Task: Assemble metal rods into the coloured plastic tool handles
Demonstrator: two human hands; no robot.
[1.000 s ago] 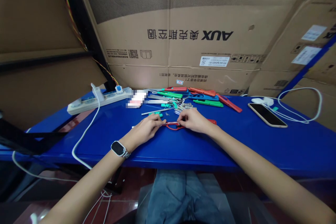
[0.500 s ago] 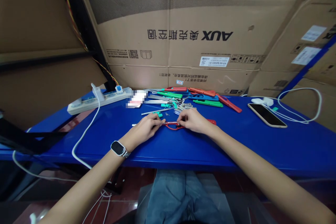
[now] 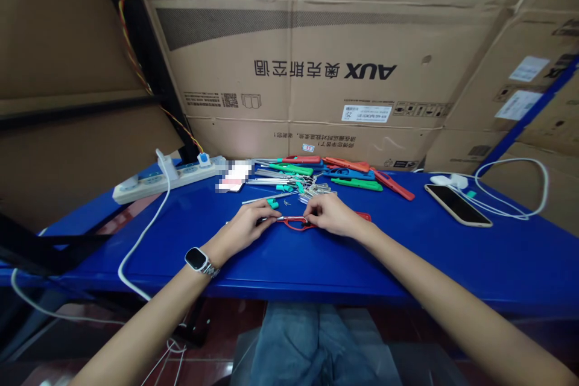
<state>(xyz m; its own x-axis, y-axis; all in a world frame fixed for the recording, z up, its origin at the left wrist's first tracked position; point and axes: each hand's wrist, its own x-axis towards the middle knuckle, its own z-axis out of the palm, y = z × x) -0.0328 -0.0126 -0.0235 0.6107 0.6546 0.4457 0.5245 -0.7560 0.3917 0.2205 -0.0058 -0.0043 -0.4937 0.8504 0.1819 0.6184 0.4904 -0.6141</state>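
Observation:
On the blue table in front of me lies a red lighter casing [image 3: 364, 216] of the long-nosed kind, its trigger loop showing between my hands. My left hand [image 3: 248, 221] has thumb and fingers pinched on a thin metal tube [image 3: 282, 218] at the casing's left end. Closed over the casing's middle, my right hand [image 3: 333, 215] pinches something beside a thin white wire; its fingertips hide the small part. Just beyond my hands are small teal plastic pieces [image 3: 272, 203] and clear-and-metal parts [image 3: 319, 191].
Behind lie red, orange, blue and green lighter casings [image 3: 357, 183] and several metal tubes [image 3: 271, 181]. A power strip [image 3: 174, 178] with a white cable stands at the left. At the right are a phone [image 3: 458, 205] and a white charger [image 3: 455, 181]. Cardboard [image 3: 316, 30] walls the back.
My left hand has shifted slightly left and down along the tube. My right hand stays at the casing's middle. The whole view has tilted a little.

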